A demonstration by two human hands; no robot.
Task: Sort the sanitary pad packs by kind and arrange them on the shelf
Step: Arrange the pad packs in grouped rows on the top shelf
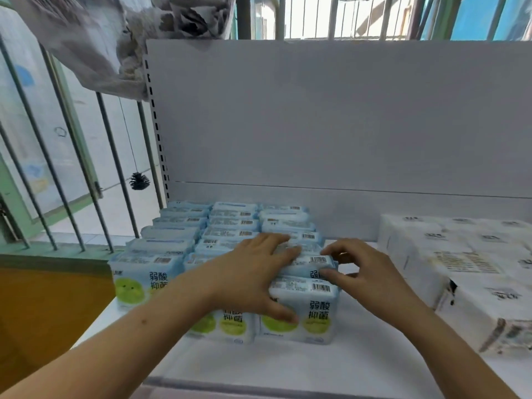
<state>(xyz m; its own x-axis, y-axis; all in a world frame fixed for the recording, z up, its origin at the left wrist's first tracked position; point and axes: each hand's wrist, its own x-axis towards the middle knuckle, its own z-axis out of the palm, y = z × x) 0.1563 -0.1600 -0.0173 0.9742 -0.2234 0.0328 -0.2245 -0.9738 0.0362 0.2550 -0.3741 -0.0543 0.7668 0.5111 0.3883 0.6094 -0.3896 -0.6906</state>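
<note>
Light blue sanitary pad packs (184,226) with green circles stand upright in three rows on the white shelf (288,367). My left hand (253,272) lies over the right row, fingers spread on the pack tops and thumb down the face of the front pack (313,312). My right hand (357,266) pinches the right end of the second pack (313,262) in that row, thumb against its face and fingers curled over its top.
A big white wrapped bundle (466,272) with dark print sits on the shelf's right side. The grey back panel (331,116) rises behind the packs. Metal railings (74,156) and an orange floor lie to the left, past the shelf's edge.
</note>
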